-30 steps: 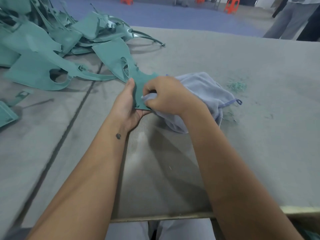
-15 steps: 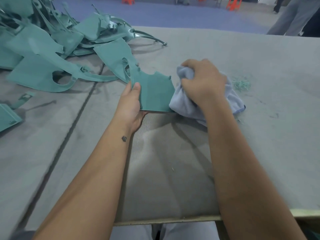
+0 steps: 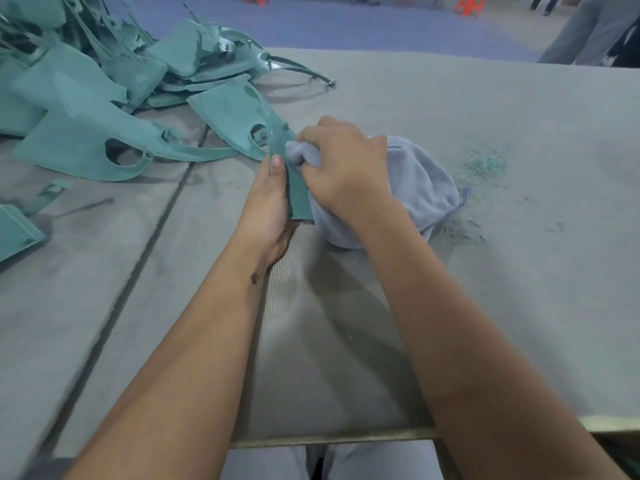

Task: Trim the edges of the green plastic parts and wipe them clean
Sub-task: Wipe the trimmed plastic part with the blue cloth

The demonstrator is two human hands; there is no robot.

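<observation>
Since the earlier frame the right hand [image 3: 341, 168] has swept its bunched cloth [image 3: 412, 188] left, back onto the part [image 3: 297, 194]. The left hand [image 3: 272, 199] grips the part's near end, thumb on top; its long axis runs near to far. The pile [image 3: 104, 98] lies far left, shavings [image 3: 485, 166] right.

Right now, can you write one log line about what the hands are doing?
step: wiping | left hand: holds green plastic part | right hand: presses bunched cloth on part | shavings: on table
</observation>
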